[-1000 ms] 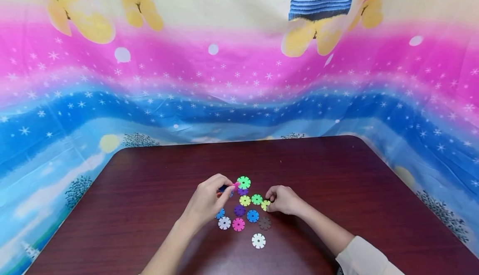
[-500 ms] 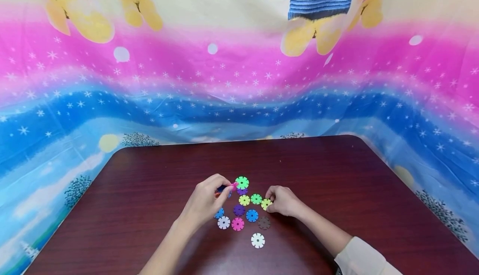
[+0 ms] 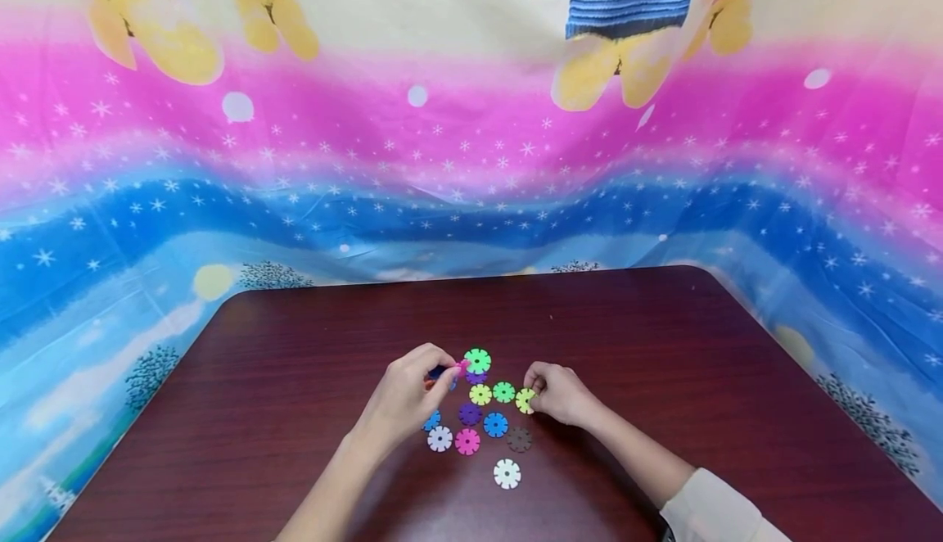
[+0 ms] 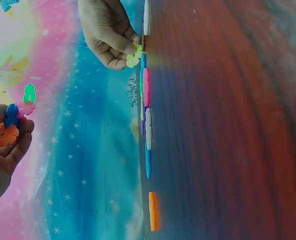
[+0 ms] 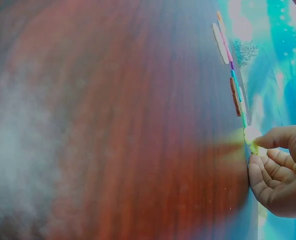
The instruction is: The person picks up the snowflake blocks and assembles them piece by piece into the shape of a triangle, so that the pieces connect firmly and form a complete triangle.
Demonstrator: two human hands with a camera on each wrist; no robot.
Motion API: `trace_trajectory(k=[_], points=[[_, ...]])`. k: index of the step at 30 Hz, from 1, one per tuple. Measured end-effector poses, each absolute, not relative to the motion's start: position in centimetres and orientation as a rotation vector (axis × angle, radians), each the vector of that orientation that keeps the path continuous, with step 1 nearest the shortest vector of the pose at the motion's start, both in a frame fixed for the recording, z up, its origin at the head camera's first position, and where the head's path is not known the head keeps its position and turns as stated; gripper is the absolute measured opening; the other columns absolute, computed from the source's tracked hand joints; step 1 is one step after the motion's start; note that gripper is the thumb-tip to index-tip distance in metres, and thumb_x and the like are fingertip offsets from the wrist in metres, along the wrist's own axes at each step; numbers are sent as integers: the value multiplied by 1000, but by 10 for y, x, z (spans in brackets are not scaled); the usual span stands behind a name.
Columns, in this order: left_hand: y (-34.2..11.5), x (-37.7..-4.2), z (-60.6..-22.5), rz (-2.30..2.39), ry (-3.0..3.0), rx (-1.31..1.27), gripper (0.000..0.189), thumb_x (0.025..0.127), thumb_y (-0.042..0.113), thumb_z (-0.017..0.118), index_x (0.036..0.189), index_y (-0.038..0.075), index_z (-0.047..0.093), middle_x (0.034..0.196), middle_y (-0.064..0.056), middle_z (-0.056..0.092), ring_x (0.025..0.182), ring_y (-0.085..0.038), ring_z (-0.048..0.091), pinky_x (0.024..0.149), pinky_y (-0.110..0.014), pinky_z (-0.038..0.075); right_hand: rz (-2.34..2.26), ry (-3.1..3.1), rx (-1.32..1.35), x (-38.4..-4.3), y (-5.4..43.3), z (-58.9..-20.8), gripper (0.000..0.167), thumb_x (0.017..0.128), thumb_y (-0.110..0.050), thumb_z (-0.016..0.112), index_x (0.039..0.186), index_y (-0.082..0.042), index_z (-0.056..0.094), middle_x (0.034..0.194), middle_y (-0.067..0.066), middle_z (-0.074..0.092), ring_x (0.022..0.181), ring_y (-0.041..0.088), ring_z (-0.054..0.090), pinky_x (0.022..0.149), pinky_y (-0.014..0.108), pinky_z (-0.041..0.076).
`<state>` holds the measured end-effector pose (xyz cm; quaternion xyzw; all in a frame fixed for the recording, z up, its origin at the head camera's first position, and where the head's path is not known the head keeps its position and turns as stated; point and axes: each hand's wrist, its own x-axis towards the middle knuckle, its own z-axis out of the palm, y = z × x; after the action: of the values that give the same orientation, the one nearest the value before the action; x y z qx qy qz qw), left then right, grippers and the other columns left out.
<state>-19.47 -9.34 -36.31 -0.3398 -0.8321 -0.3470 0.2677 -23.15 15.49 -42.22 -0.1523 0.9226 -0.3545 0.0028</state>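
Note:
My left hand (image 3: 403, 390) grips a small chain of notched plastic discs above the table. In the left wrist view the chain shows an orange disc (image 4: 8, 135), a blue disc (image 4: 11, 116), a pink disc (image 4: 25, 108) and a green disc (image 4: 29, 93) joined edge to edge; fingers cover part of the orange one. Between thumb and fingers, my right hand (image 3: 563, 396) pinches a yellow disc (image 3: 525, 401), tilted up at the right end of the scattered discs. Nearest to it lies another green disc (image 3: 504, 393).
Several loose discs lie flat between the hands, among them a white disc (image 3: 507, 483), a brown disc (image 3: 520, 440) and a pink disc (image 3: 467, 449). An orange disc (image 4: 152, 211) lies apart on the table. A printed cloth (image 3: 471, 165) hangs behind the dark wooden table (image 3: 354, 313).
My right hand has tilted the yellow disc up and shifted it slightly away from the green disc beside it. The left hand stays nearly still with its chain of discs.

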Motion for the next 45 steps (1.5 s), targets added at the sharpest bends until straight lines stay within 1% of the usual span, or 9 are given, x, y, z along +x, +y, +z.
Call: trace_trajectory(k=[5, 12, 16, 20, 26, 31, 36, 43, 45], points=[[-95, -195, -364, -922, -2275, -921, 13, 77, 5, 74, 86, 8, 65, 81, 4, 60, 69, -4, 51, 60, -15, 47, -1287, 2777, -456, -233, 161, -424, 16, 69, 8, 62, 78, -4, 58, 67, 0, 51, 58, 13, 47, 52, 26, 40], [-96, -196, -365, -932, -2294, -936, 14, 76, 3, 74, 86, 7, 65, 82, 4, 60, 69, -5, 52, 61, -16, 48, -1509, 2672, -391, -234, 163, -422, 14, 73, 6, 61, 83, -2, 57, 71, 3, 52, 59, 16, 50, 50, 28, 41], [-95, -195, -365, -940, -2303, -936, 14, 76, 3, 74, 86, 8, 65, 82, 4, 60, 69, -5, 52, 61, -16, 48, -1563, 2687, -425, -233, 162, -420, 13, 76, 3, 63, 85, -4, 56, 75, 3, 53, 65, 17, 51, 54, 27, 43], [-95, -195, -365, -941, -2320, -938, 13, 77, 5, 74, 86, 8, 66, 82, 4, 60, 69, -5, 52, 61, -16, 48, -1635, 2671, -483, -231, 161, -416, 13, 80, 2, 65, 88, -3, 56, 78, 3, 55, 71, 18, 53, 62, 26, 46], [-94, -194, -364, -956, -2359, -935, 11, 79, 5, 73, 86, 9, 66, 83, 5, 60, 70, -4, 52, 61, -16, 48, -1783, 2613, -508, -227, 159, -410, 15, 82, 2, 65, 91, -4, 55, 79, 5, 58, 73, 20, 55, 65, 27, 49], [-93, -194, -365, -987, -2410, -920, 10, 80, 6, 72, 87, 10, 66, 84, 6, 60, 71, -4, 53, 62, -16, 49, -1928, 2514, -534, -222, 154, -404, 15, 82, 6, 63, 92, -1, 53, 80, 11, 59, 74, 26, 61, 70, 35, 53], [-92, -194, -364, -1016, -2440, -942, 7, 82, 7, 70, 87, 10, 66, 84, 6, 60, 71, -5, 52, 63, -17, 49, -2054, 2402, -593, -216, 147, -400, 17, 82, 8, 61, 93, 4, 50, 83, 16, 59, 77, 32, 63, 73, 46, 51], [-92, -194, -365, -1038, -2460, -966, 6, 83, 7, 69, 88, 10, 66, 84, 7, 60, 73, -5, 53, 65, -18, 49, -2078, 2390, -652, -208, 140, -395, 19, 83, 1, 65, 96, 3, 51, 84, 14, 60, 75, 24, 63, 72, 35, 53], [-92, -194, -365, -1039, -2460, -970, 6, 83, 7, 69, 88, 10, 66, 84, 7, 60, 73, -5, 53, 66, -19, 49, -2074, 2394, -666, -207, 139, -394, 19, 84, 0, 65, 96, 3, 51, 84, 15, 60, 75, 24, 62, 71, 34, 53]])
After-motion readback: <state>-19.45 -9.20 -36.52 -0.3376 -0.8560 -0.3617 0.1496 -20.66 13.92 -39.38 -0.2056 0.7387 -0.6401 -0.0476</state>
